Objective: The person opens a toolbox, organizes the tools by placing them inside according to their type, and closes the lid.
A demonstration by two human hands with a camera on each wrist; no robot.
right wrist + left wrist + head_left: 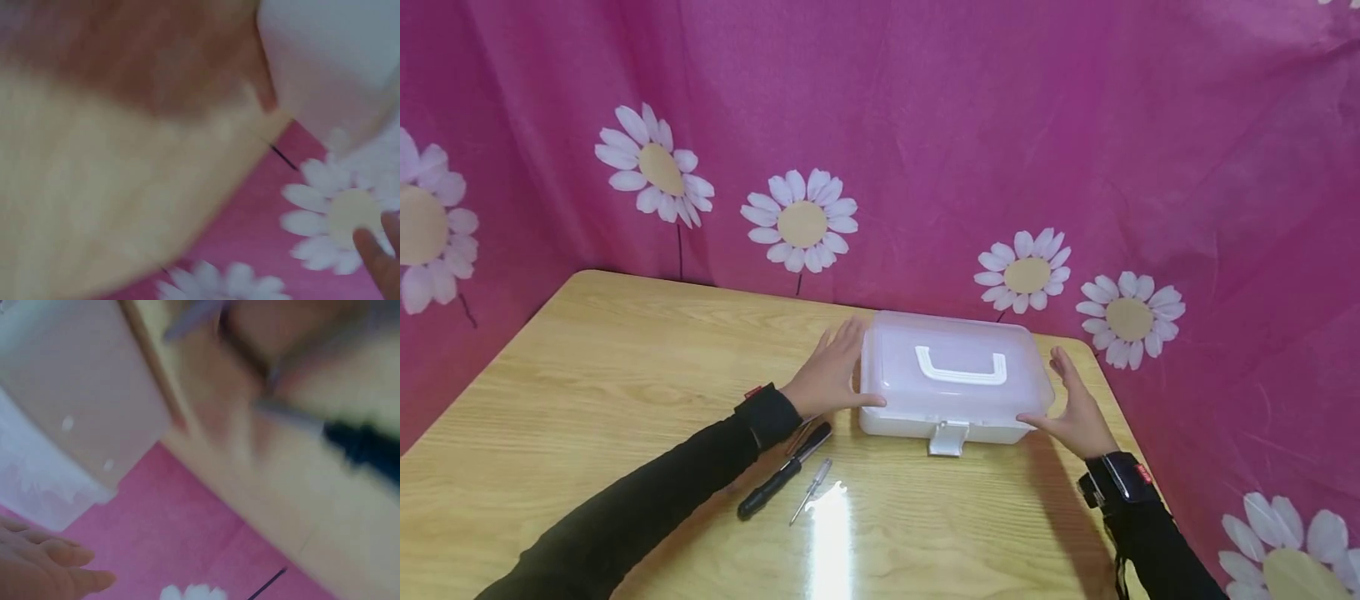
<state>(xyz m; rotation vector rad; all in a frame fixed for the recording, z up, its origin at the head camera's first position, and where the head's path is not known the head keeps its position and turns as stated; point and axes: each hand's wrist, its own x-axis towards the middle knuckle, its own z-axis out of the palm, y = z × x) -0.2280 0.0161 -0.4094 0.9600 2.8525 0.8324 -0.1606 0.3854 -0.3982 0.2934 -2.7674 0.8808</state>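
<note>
The left hand [829, 375] and right hand [1078, 417] are wide, beside the box [958, 402]; a black screwdriver [779, 479] and small screwdriver [821, 476] lie nearby.

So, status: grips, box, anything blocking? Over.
Left grip at left end of box, right grip at right end, both spread. Box on table, lid down. Black screwdriver and small screwdriver front-left, apart from box.

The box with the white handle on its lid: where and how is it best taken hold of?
Probably low on both short ends of the box, from left and right together: it stands flat, long side in front. The white handle sits on the lid and the front latch looks unfastened, so lifting there might open it.
</note>
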